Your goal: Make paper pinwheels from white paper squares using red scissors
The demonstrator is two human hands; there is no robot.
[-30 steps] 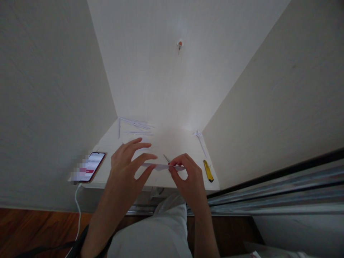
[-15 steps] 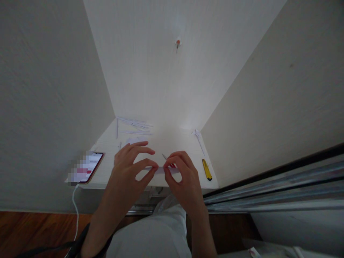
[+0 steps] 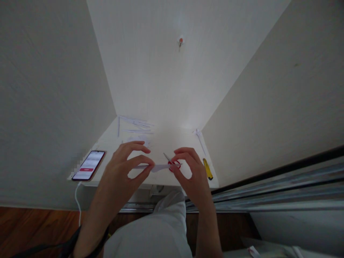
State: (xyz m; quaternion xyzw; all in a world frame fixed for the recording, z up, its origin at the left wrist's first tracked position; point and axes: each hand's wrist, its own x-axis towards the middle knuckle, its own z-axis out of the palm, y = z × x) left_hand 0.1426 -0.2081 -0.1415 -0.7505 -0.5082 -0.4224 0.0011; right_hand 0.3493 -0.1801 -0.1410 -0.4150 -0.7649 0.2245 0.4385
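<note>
Two bare hands showed in the head view, which, read as a dial laid over the bench with twelve farthest from the person, placed a narrow paper strip at six o'clock, raised above the surface. The left hand had its grip pinched on the strip between thumb and forefinger, other fingers lifted, probably so they would not crease it. The right hand curled its thumb and forefinger about the strip's three o'clock end; whether that grip pressed on it, I could not tell. Red-handled scissors lay beyond that end, and a yellow cutter near four, likely for easy reach. Thin paper sticks lay at eleven, apparently set back to leave working room; a phone rested at nine, screen up, perhaps for glancing at.
</note>
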